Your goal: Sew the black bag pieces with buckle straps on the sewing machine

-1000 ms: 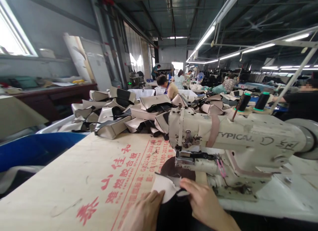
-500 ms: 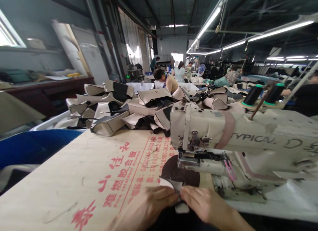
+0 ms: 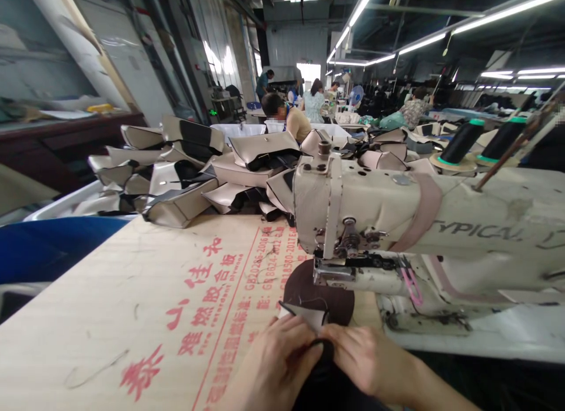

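Both hands pinch a small leather piece [image 3: 312, 318], pale grey-beige with dark edges and loose threads at its upper end. My left hand [image 3: 282, 355] has its fingers closed on the left side, with the thumb bent underneath. On the opposite side, my right hand [image 3: 359, 352] grips with thumb and fingertips, close to the left one. Dark material shows below the fingers, and the hands cover much of the piece. Just beyond it lies a dark brown round pad [image 3: 304, 284], beneath the head of a cream sewing machine [image 3: 362, 211].
A plywood board [image 3: 176, 293] with red print forms the work surface. Behind it stand piled beige-and-black leather pieces [image 3: 185, 205]. Black thread spools [image 3: 461, 141] sit above the machine. A blue container [image 3: 57, 246] is at the left. A co-worker [image 3: 298, 122] bends forward beyond the pile.
My view has tilted down and swung slightly, so the machine appears larger. The left hand has rolled over the piece, and the pale end below the fingers is now out of sight.
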### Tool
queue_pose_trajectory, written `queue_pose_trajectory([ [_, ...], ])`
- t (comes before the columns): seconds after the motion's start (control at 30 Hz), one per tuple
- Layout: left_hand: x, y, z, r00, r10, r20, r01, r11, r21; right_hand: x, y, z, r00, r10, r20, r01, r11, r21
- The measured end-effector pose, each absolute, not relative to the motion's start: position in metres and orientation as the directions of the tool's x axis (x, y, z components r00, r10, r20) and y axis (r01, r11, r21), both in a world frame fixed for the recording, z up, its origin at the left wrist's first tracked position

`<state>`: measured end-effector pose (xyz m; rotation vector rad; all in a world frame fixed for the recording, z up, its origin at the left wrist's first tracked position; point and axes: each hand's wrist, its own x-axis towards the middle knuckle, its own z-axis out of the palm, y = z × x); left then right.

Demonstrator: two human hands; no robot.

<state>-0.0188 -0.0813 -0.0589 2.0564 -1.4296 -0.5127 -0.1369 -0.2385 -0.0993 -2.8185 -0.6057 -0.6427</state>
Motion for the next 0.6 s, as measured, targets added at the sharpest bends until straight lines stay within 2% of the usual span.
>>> queue_pose_trajectory([
  [0.1,-0.011,-0.091,-0.066,0.446,-0.865,-0.23,-0.425,-0.431,0.796,-0.137,-0.241,-0.105,0.838,0.334,0.431,0.42,-0.899,-0.122],
  [0.2,0.004,-0.096,-0.076,0.412,-0.838,-0.359,-0.234,-0.478,0.847,-0.136,-0.242,-0.113,0.871,0.268,0.411,0.374,-0.905,-0.204],
  [0.3,0.013,-0.097,-0.08,0.414,-0.81,-0.416,-0.158,-0.514,0.843,-0.132,-0.24,-0.117,0.898,0.183,0.4,0.308,-0.911,-0.273],
  [0.47,0.012,-0.098,-0.073,0.456,-0.758,-0.467,-0.104,-0.567,0.817,-0.123,-0.239,-0.116,0.839,0.232,0.492,0.343,-0.928,-0.147],
  [0.6,0.007,-0.091,-0.074,0.427,-0.759,-0.492,-0.082,-0.575,0.814,-0.121,-0.238,-0.114,0.821,0.254,0.512,0.364,-0.923,-0.126],
])
